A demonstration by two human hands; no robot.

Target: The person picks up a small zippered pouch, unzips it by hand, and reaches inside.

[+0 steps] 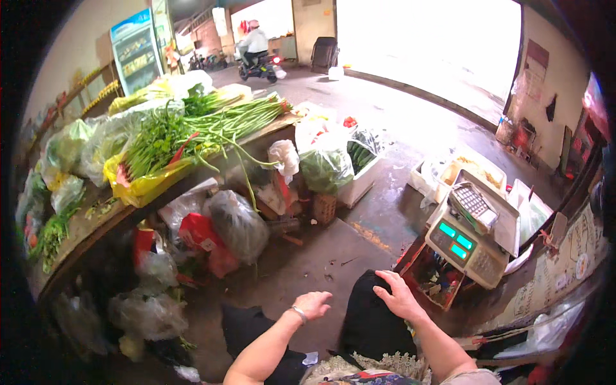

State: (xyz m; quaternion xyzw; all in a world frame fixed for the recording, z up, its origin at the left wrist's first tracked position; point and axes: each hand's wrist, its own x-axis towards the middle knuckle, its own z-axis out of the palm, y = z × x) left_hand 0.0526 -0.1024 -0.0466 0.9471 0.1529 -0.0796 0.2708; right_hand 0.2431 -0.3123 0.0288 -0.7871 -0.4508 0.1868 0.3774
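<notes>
One scale (480, 251), right of right-hand fingers (390, 278)

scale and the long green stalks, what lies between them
Head view, from the stalks: a white bag, a clear bag of greens, a white box, then floor.

Scale (478, 262): pale grey boxy housing, btwn 3 & 4 o'clock from ctr, near R hand (398, 296) but apart. Pwr on: 3 turquoise windows lit, facing twd the lap. Metal pan (507, 226) at the windows' 2 o'clock; pad (473, 201) w/ pale keys lies askew at approx 1 o'clock. Black trousers (366, 317): legs bent, knees apart; R leg at 5 o'clock, under R hand; L leg approx 7 o'clock, near L hand (312, 306). Contact w/ either hand hard to tell.
</notes>
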